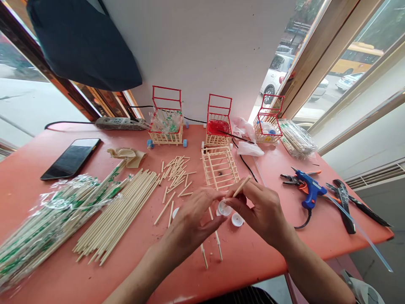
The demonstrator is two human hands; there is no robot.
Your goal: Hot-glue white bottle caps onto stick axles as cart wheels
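Note:
Between the thumb and fingertips of my left hand is a white bottle cap; the grip is partly hidden. My right hand is closed on a short wooden stick, and its thumb meets the cap's edge. Beside the hands on the table lies another white cap. A third cap is partly covered by my left hand. Just beyond the hands rests a wooden stick frame. Two sticks with joined cross pieces extend toward me under the hands.
Cut sticks, long sticks and bagged sticks cover the left side, near a phone. Small red-handled carts stand at the back. A blue glue gun and pliers lie right, by the table edge.

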